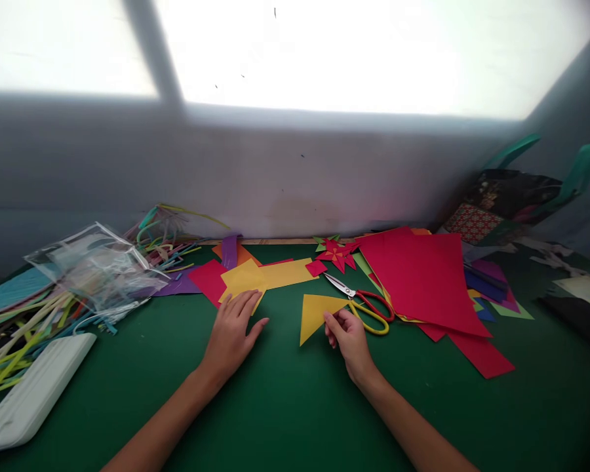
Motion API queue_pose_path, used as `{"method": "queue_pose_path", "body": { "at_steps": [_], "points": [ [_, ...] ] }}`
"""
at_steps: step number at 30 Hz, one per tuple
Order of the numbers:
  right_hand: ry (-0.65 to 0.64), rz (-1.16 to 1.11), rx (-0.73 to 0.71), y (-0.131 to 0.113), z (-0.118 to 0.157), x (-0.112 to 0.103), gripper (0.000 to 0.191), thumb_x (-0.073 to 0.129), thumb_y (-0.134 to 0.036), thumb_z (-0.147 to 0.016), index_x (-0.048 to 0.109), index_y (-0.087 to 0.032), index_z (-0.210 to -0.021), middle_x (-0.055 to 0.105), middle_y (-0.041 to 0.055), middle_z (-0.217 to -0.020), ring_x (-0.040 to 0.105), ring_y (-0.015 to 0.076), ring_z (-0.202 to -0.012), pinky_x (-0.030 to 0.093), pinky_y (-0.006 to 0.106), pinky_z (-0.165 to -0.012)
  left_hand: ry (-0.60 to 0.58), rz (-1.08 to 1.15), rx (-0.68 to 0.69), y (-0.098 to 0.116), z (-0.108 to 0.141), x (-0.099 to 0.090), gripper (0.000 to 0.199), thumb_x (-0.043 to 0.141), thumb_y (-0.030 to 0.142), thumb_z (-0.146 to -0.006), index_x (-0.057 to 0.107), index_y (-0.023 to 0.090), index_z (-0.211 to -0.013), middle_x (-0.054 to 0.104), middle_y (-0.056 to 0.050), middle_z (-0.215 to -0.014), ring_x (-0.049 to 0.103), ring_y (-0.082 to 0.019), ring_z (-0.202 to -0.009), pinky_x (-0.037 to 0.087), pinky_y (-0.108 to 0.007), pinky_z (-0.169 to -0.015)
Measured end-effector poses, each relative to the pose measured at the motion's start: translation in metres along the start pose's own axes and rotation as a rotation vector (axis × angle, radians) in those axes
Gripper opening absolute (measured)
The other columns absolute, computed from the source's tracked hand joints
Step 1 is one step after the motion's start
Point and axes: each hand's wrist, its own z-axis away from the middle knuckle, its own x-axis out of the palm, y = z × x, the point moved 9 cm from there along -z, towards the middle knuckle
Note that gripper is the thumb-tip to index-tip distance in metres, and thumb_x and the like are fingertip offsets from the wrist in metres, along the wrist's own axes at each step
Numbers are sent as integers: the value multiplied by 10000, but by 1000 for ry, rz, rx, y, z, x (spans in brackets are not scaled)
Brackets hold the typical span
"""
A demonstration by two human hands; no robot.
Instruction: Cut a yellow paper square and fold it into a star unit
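A yellow paper triangle (pixel 315 314) is pinched at its right part between the thumb and fingers of my right hand (pixel 348 341). Just behind that hand lie scissors (pixel 368 305) with one red and one yellow handle, blades pointing back and left. My left hand (pixel 235 328) rests with fingers spread, its fingertips on the front edge of a yellow paper piece (pixel 246 278) with pointed corners. Under and beside this piece are a red paper (pixel 209 278) and a long yellow strip (pixel 290 274). A small red square (pixel 316 267) sits at the strip's right end.
Red paper sheets (pixel 423 282) are piled on the right, near a red paper star (pixel 337 252). Clear plastic sleeves (pixel 103 269), paper strips (pixel 29 328) and a white flat device (pixel 39 387) occupy the left. A bag (pixel 511 196) stands back right, against the wall (pixel 295 177).
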Motion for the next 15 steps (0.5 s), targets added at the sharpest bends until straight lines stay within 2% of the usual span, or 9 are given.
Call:
{"method": "queue_pose_path", "body": {
  "at_steps": [3,5,6,8,10,13,15],
  "points": [
    [-73,54,-33,-2,3,10,431,714,-568,-887,579,-194,-720,616,11,-633,506,124,-506,382,251,-472,-26,510,-174,13,8,18,434,516,412,-1024,489,305,-1444,555,-80,-1496,550,-269,-1355,491,-427,-1083],
    [-121,68,-45,-2,5,17,411,704,-557,-899,609,-189,-742,650,25,-650,519,129,-511,398,256,-483,-99,725,-254,26,14,36,424,548,427,-1008,506,286,-1406,614,-88,-1405,610,-257,-1255,552,-367,-963],
    [-145,65,-44,-1,7,21,403,699,-553,-904,619,-187,-754,664,30,-661,523,129,-512,403,256,-484,-157,740,-266,32,16,44,401,598,426,-983,557,267,-1349,657,-82,-1316,643,-246,-1163,550,-341,-928],
    [-195,54,-41,0,10,27,390,691,-546,-910,636,-183,-779,683,37,-694,534,127,-518,416,253,-486,-270,703,-246,42,20,55,262,605,430,-977,669,211,-1105,703,-57,-1031,652,-209,-917,525,-296,-796],
    [-232,49,-55,-1,12,32,368,683,-534,-919,652,-180,-821,687,38,-728,541,123,-528,426,247,-488,-294,654,-248,41,21,56,293,580,445,-987,651,183,-877,628,-21,-813,564,-168,-744,451,-266,-677],
    [-218,-7,-86,-9,13,31,328,664,-501,-940,667,-203,-1077,665,13,-757,533,118,-530,432,238,-487,-268,666,-283,32,22,53,345,557,468,-993,573,181,-802,522,4,-757,461,-146,-696,367,-252,-624],
    [-166,-61,-96,-14,12,25,437,679,-483,-930,598,-250,-1290,648,-4,-797,528,118,-527,434,236,-479,-275,694,-287,28,22,54,347,556,479,-990,550,185,-805,488,8,-764,434,-145,-704,348,-251,-625]
  ]
}}
